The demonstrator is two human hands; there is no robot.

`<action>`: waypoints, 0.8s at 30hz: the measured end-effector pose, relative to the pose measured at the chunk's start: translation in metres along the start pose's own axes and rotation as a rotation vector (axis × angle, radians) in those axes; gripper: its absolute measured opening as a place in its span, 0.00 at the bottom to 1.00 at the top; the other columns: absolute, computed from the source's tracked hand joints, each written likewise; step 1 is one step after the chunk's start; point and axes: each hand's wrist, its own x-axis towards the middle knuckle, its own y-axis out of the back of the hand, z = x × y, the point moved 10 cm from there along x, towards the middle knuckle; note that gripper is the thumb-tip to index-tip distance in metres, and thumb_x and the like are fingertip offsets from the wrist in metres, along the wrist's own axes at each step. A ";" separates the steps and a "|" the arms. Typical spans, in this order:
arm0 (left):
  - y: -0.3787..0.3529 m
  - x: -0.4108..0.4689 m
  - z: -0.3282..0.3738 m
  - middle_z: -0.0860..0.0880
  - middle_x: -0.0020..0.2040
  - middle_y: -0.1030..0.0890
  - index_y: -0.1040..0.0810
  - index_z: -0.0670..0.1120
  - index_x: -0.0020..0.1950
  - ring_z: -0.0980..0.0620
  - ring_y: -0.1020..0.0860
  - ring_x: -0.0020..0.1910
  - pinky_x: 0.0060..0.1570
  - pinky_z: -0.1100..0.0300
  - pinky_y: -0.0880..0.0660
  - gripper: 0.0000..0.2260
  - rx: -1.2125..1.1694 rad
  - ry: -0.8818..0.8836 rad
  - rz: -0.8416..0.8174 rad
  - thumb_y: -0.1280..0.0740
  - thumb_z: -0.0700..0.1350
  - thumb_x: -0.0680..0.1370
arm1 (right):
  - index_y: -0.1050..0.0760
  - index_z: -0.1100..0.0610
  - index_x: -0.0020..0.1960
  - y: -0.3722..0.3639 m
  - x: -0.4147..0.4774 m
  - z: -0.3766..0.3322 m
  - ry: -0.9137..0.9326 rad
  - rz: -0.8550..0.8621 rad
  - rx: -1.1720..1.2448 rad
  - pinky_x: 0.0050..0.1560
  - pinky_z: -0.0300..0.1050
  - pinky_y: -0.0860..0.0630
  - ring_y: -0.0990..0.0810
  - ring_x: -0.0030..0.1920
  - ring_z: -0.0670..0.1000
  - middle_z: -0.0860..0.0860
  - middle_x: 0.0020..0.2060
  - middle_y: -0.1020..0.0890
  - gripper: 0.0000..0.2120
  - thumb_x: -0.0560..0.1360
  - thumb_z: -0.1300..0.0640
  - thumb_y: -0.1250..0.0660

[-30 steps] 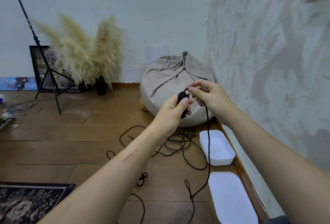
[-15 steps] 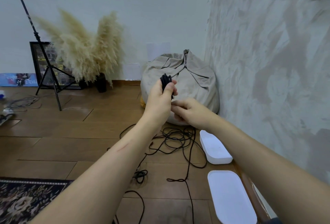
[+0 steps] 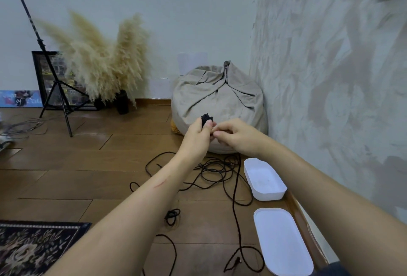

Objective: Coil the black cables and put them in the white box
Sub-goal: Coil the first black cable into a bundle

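Observation:
My left hand (image 3: 199, 131) grips a small bundle of coiled black cable (image 3: 206, 119) in front of the beanbag. My right hand (image 3: 234, 136) is right beside it, fingers curled and pinching the cable strand (image 3: 237, 190) that drops from it to the floor. More loose black cables (image 3: 211, 170) lie tangled on the wooden floor below my hands. The open white box (image 3: 264, 179) stands by the right wall, and its white lid (image 3: 283, 240) lies nearer to me.
A grey beanbag (image 3: 218, 104) fills the corner behind my hands. Pampas grass in a dark vase (image 3: 103, 64), a black tripod (image 3: 55, 86) and a framed picture stand at the back left. A patterned rug (image 3: 33, 247) lies at the lower left. The textured wall runs along the right.
My left hand with the coil has dropped lower again. My right hand has come up from below to meet it and takes the hanging strand.

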 end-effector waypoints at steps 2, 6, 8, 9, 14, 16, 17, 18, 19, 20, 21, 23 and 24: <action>-0.012 -0.004 0.004 0.49 0.43 0.19 0.22 0.39 0.55 0.54 0.22 0.45 0.46 0.65 0.26 0.16 0.000 -0.007 -0.088 0.47 0.46 0.88 | 0.21 0.68 0.47 0.009 -0.002 0.003 -0.009 0.027 0.027 0.33 0.31 0.35 0.30 0.26 0.38 0.45 0.29 0.26 0.11 0.82 0.65 0.40; -0.026 -0.010 0.004 0.49 0.41 0.22 0.22 0.42 0.49 0.54 0.25 0.43 0.48 0.61 0.29 0.20 -0.007 -0.006 -0.182 0.50 0.48 0.88 | 0.19 0.63 0.47 0.024 -0.005 0.015 -0.041 0.119 0.102 0.31 0.30 0.35 0.30 0.26 0.40 0.49 0.31 0.22 0.08 0.80 0.61 0.34; -0.029 -0.012 0.004 0.49 0.41 0.22 0.22 0.44 0.48 0.53 0.25 0.43 0.50 0.58 0.30 0.18 -0.048 0.016 -0.204 0.47 0.48 0.88 | 0.18 0.60 0.45 0.032 -0.004 0.021 -0.052 0.171 0.136 0.31 0.31 0.34 0.30 0.27 0.40 0.50 0.31 0.20 0.06 0.79 0.59 0.31; -0.030 -0.011 0.004 0.50 0.40 0.21 0.21 0.45 0.47 0.52 0.24 0.44 0.52 0.55 0.30 0.15 -0.107 0.034 -0.211 0.44 0.49 0.86 | 0.17 0.60 0.45 0.035 -0.004 0.024 -0.056 0.193 0.161 0.30 0.31 0.34 0.30 0.26 0.41 0.51 0.32 0.19 0.06 0.78 0.58 0.30; -0.033 -0.012 0.009 0.51 0.42 0.22 0.22 0.48 0.49 0.50 0.25 0.46 0.52 0.54 0.29 0.04 -0.101 0.002 -0.265 0.35 0.46 0.77 | 0.17 0.57 0.44 0.041 -0.004 0.030 -0.064 0.255 0.188 0.30 0.31 0.34 0.30 0.26 0.40 0.49 0.30 0.21 0.04 0.76 0.57 0.27; -0.035 -0.016 0.010 0.52 0.42 0.23 0.23 0.51 0.52 0.56 0.25 0.44 0.48 0.63 0.28 0.04 -0.019 -0.056 -0.276 0.35 0.43 0.82 | 0.18 0.58 0.43 0.043 -0.004 0.033 -0.076 0.280 0.187 0.32 0.33 0.33 0.30 0.27 0.40 0.46 0.29 0.22 0.05 0.74 0.56 0.25; -0.035 -0.016 0.011 0.53 0.42 0.23 0.23 0.51 0.53 0.58 0.26 0.42 0.46 0.66 0.28 0.05 0.018 -0.083 -0.261 0.37 0.42 0.84 | 0.18 0.58 0.43 0.043 -0.004 0.034 -0.078 0.288 0.177 0.33 0.34 0.33 0.30 0.28 0.40 0.45 0.28 0.22 0.07 0.74 0.55 0.24; -0.034 -0.016 0.011 0.53 0.41 0.24 0.24 0.50 0.52 0.58 0.26 0.41 0.44 0.67 0.28 0.05 0.049 -0.100 -0.239 0.38 0.42 0.85 | 0.18 0.58 0.43 0.043 -0.003 0.033 -0.079 0.289 0.167 0.33 0.35 0.33 0.30 0.28 0.40 0.44 0.28 0.22 0.07 0.73 0.54 0.24; -0.033 -0.015 0.010 0.52 0.41 0.24 0.24 0.50 0.52 0.58 0.27 0.40 0.43 0.67 0.29 0.06 0.069 -0.107 -0.215 0.39 0.42 0.85 | 0.18 0.58 0.43 0.043 -0.003 0.033 -0.077 0.285 0.164 0.33 0.34 0.34 0.29 0.27 0.40 0.44 0.27 0.22 0.08 0.74 0.54 0.24; -0.032 -0.014 0.010 0.52 0.41 0.25 0.24 0.49 0.52 0.58 0.27 0.40 0.42 0.67 0.29 0.06 0.081 -0.108 -0.194 0.40 0.43 0.85 | 0.18 0.59 0.44 0.043 -0.003 0.032 -0.075 0.280 0.165 0.32 0.33 0.33 0.29 0.27 0.40 0.44 0.27 0.22 0.07 0.75 0.54 0.25; -0.031 -0.013 0.009 0.52 0.41 0.25 0.24 0.48 0.53 0.58 0.27 0.39 0.42 0.66 0.30 0.06 0.080 -0.103 -0.171 0.41 0.43 0.86 | 0.18 0.59 0.45 0.043 -0.003 0.032 -0.071 0.271 0.172 0.32 0.32 0.33 0.29 0.27 0.40 0.44 0.28 0.22 0.06 0.76 0.55 0.27; -0.025 -0.010 0.007 0.52 0.41 0.24 0.23 0.47 0.57 0.59 0.26 0.40 0.44 0.65 0.30 0.07 0.051 -0.090 -0.119 0.40 0.45 0.86 | 0.18 0.58 0.50 0.042 -0.005 0.031 -0.060 0.239 0.188 0.32 0.31 0.31 0.27 0.30 0.40 0.48 0.32 0.20 0.04 0.79 0.58 0.30; -0.021 -0.010 0.008 0.52 0.42 0.23 0.23 0.47 0.58 0.59 0.26 0.40 0.44 0.64 0.30 0.08 0.038 -0.090 -0.100 0.40 0.45 0.86 | 0.19 0.57 0.52 0.041 -0.005 0.032 -0.061 0.222 0.187 0.34 0.31 0.30 0.26 0.32 0.41 0.49 0.35 0.18 0.04 0.80 0.58 0.32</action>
